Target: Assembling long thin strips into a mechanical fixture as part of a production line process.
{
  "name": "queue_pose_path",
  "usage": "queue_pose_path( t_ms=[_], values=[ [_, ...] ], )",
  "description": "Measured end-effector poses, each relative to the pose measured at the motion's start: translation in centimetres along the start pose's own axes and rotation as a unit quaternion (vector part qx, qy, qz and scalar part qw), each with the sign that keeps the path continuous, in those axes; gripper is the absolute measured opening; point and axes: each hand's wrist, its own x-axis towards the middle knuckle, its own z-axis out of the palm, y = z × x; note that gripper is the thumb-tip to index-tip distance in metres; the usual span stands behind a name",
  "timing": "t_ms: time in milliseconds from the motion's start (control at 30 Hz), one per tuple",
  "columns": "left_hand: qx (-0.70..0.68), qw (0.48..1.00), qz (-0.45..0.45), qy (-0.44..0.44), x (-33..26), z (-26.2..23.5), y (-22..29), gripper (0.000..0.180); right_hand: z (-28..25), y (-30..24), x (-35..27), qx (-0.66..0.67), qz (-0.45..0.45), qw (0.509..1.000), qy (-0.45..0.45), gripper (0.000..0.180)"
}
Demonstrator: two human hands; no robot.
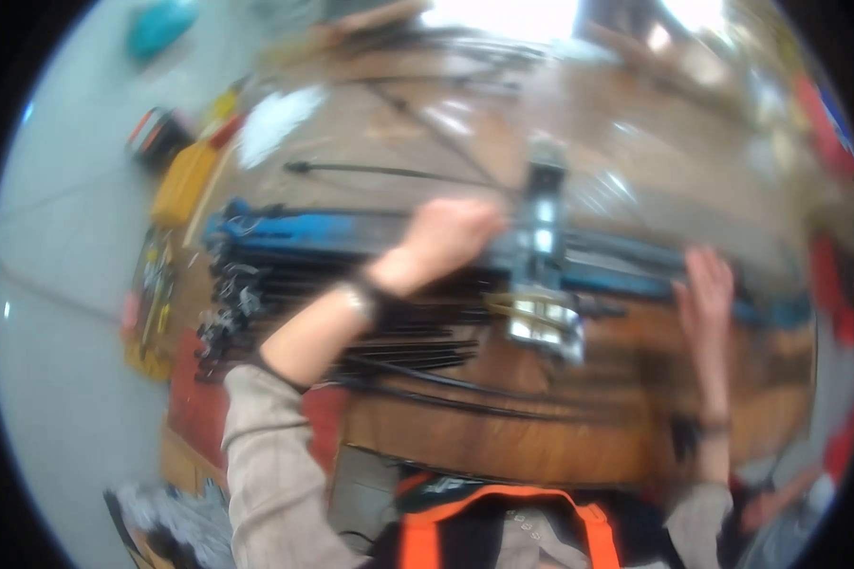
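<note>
My left hand is closed over the long blue metal bar, just left of an upright shiny metal fixture. Whatever its fingers hold is hidden and blurred. Toward the right end of the same bar, my right hand has its fingers stretched out, thumb apart, at the bar's edge. Several thin black rods or cables lie side by side below my left forearm. A yellowish part crosses the fixture's lower end.
A brown wooden table carries all this. A single dark rod lies beyond the bar. Along the left edge are a yellow case and a tray of tools. A red surface shows at the near left.
</note>
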Motion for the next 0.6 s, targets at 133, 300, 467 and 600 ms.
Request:
queue_pose_path(
  t_ms=[133,300,467,600],
  values=[
    [0.046,0.997,-0.046,-0.038,1.1,0.1,1.8,0.015,-0.9,-4.0,-1.7,0.068,-0.013,0.998,-0.002,0.027],
    [0.053,0.995,-0.059,-0.06,1.2,0.1,1.9,0.016,-0.6,-6.4,-3.0,0.118,0.039,0.992,-0.018,0.026],
    [0.054,0.994,-0.064,-0.068,1.3,0.1,2.0,0.018,0.5,-8.0,-2.0,0.175,0.049,0.983,-0.026,0.025],
    [0.077,0.996,-0.033,-0.035,1.2,0.4,1.9,0.017,1.6,-8.5,-2.7,0.279,0.092,0.954,-0.053,0.022]
  ],
)
